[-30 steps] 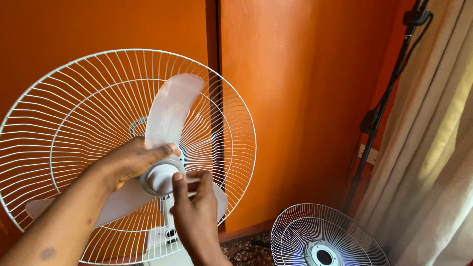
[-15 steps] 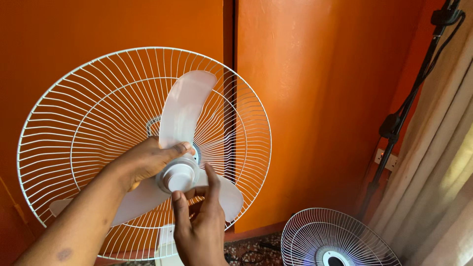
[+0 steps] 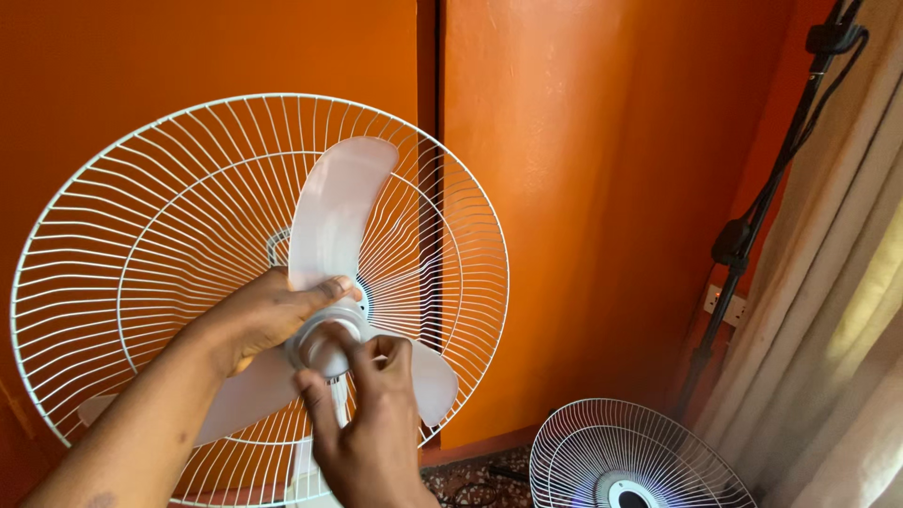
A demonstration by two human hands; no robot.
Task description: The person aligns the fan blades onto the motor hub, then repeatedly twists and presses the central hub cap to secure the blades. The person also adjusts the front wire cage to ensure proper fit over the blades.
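At rear grille (image 3: 141,216) centre | blade hub cap (image 3: 324,346) faces outward | left hand (image 3: 273,315) curled on hub from left | right hand (image 3: 372,428) pinches cap from below, nearer.

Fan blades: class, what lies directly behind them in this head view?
Behind the translucent fan blades sits the white wire rear guard, with the orange wall beyond. The left hand and right hand cover the hub, hiding the motor.
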